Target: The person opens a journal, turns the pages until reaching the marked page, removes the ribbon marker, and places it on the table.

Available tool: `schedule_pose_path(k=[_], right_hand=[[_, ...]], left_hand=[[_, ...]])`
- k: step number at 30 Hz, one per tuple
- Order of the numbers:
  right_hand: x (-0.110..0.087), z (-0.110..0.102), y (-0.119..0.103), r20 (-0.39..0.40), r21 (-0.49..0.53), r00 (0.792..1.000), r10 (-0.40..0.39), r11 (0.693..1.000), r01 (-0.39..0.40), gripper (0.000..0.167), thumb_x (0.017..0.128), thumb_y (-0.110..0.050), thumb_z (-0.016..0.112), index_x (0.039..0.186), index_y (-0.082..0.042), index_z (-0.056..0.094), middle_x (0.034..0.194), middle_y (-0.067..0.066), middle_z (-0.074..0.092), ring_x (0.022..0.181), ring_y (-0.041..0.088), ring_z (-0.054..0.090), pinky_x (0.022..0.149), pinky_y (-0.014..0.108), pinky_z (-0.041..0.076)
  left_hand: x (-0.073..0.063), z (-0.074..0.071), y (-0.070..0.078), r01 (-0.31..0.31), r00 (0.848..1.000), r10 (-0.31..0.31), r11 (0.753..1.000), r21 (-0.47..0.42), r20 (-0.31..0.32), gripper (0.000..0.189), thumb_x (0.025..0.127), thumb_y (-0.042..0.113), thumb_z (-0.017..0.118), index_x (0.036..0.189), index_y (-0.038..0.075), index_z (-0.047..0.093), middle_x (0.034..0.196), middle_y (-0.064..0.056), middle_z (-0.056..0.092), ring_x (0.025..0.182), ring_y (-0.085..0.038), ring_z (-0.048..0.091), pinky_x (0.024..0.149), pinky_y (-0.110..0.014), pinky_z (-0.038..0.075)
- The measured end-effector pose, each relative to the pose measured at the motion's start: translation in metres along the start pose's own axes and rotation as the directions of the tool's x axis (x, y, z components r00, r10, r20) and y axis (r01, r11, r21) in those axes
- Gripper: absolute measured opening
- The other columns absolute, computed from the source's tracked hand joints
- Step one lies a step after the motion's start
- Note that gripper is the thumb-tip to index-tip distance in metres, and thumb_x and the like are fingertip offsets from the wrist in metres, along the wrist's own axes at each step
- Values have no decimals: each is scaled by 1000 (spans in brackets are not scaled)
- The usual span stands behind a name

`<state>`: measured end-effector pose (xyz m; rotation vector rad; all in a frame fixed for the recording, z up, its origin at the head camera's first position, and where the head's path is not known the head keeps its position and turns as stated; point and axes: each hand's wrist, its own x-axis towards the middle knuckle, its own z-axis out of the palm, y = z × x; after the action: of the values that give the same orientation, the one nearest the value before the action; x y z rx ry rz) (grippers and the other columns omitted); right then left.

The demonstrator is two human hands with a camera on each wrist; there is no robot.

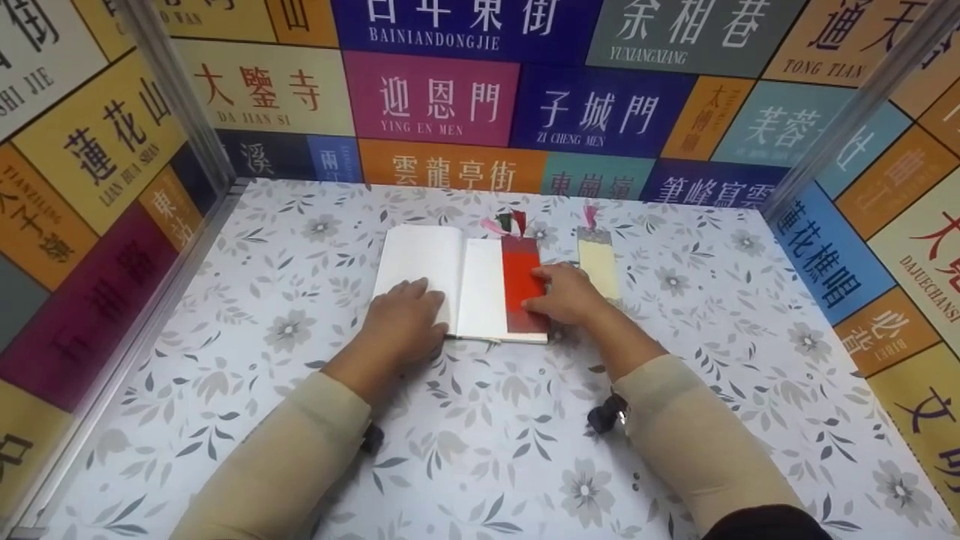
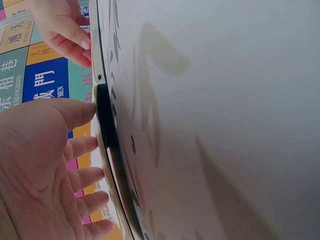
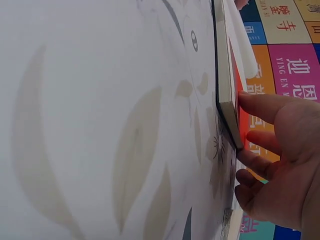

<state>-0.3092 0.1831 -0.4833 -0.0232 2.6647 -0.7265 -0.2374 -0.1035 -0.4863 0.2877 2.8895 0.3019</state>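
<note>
An open book with blank white pages point(image 1: 420, 259) lies on the table. My left hand point(image 1: 405, 311) rests on the lower left page; the left wrist view shows this hand's fingers point(image 2: 87, 177) spread along the page and cover. On the right page lies a red bookmark point(image 1: 521, 281), with pink, green and red tassels point(image 1: 517, 224) past the book's top edge. The thumb and fingers of my right hand point(image 1: 566, 292) touch the bookmark's right side. In the right wrist view, the thumb lies over the red surface point(image 3: 243, 120), and lower fingers reach beside the book's edge.
A cream bookmark point(image 1: 598, 262) with a grey top and pink tassel lies right of the book, partly behind my right hand. The table point(image 1: 292, 420) has a floral cover. Panels with coloured signs point(image 1: 431, 105) stand around it, with metal posts point(image 1: 176, 90) at the corners.
</note>
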Motion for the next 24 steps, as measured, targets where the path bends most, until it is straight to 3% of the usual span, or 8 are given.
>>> schedule_pose_path(k=[4,8,12,17,21,24], right_hand=[[-1,0,-5,-4,139,997,73,988,-71,81,95,-31,82,165,-17,43,158,12,54,140,30,53,126,49,46],[-1,0,-5,-27,240,990,140,962,-130,80,96,-25,80,166,-23,41,140,10,62,125,28,62,110,42,60],[0,-1,-2,-79,348,987,141,932,-105,73,99,-17,75,164,-26,43,128,10,63,112,27,64,94,32,64],[3,-8,5,-123,462,982,142,884,-71,56,103,-13,67,157,-19,54,127,12,66,110,26,64,97,30,62],[4,-15,10,-70,537,978,195,834,-128,49,106,-17,62,154,-24,59,131,9,65,115,26,63,100,31,61],[5,-25,14,-13,630,974,227,759,-168,48,106,-17,60,153,-28,60,137,8,64,118,26,64,101,33,62]], left_hand=[[1,1,0,-5,1000,5,1000,4,6,65,107,47,55,165,21,42,178,-11,29,167,-36,24,135,-63,22],[0,1,-1,-13,1000,13,1000,16,1,65,107,47,55,165,20,42,178,-12,30,166,-37,26,134,-63,23],[-1,0,0,-22,1000,22,1000,22,-13,64,107,47,56,164,19,45,176,-13,32,165,-38,28,134,-62,26],[-4,-1,1,-33,999,33,999,20,-22,63,108,45,56,163,18,46,176,-14,33,164,-39,31,133,-63,29],[-5,-1,1,-10,1000,10,1000,-17,-9,63,108,44,56,164,18,44,177,-12,32,164,-38,30,133,-63,28],[-5,-1,2,2,1000,-2,999,-40,2,64,108,44,56,165,19,43,177,-12,30,165,-37,29,133,-64,27]])
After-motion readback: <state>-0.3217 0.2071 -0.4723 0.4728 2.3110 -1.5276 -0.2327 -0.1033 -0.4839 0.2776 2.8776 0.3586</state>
